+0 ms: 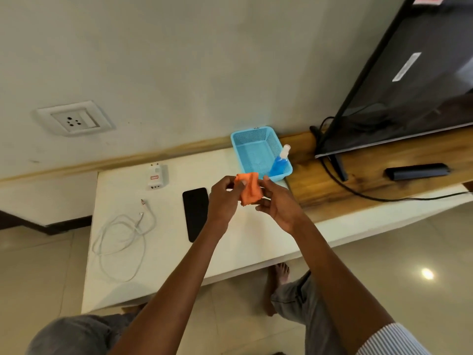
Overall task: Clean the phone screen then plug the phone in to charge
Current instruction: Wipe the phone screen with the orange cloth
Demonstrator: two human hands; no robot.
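Cleaning is only being prepared: a crumpled orange microfibre cloth (pixel 249 189) is pinched between left hand (pixel 222 201) and right hand (pixel 279 203), while the flat black phone (pixel 195 212) lies untouched on the white tabletop (pixel 166 252) just beside, so wiping looks next.

Both hands, L hand (pixel 222 198) & R hand (pixel 277 201), pinching orange cloth (pixel 249 191) above white worktop (pixel 169 252), black phone (pixel 195 213) flat beside L hand, white cable (pixel 122 242) coiled at left

Cloth (pixel 249 188) soft orange fabric; phone (pixel 195 213) glossy black glass; basket (pixel 256 139) perforated blue plastic; table (pixel 166 265) smooth matt white; shelf (pixel 371 160) varnished wood; cable (pixel 122 239) white plastic.
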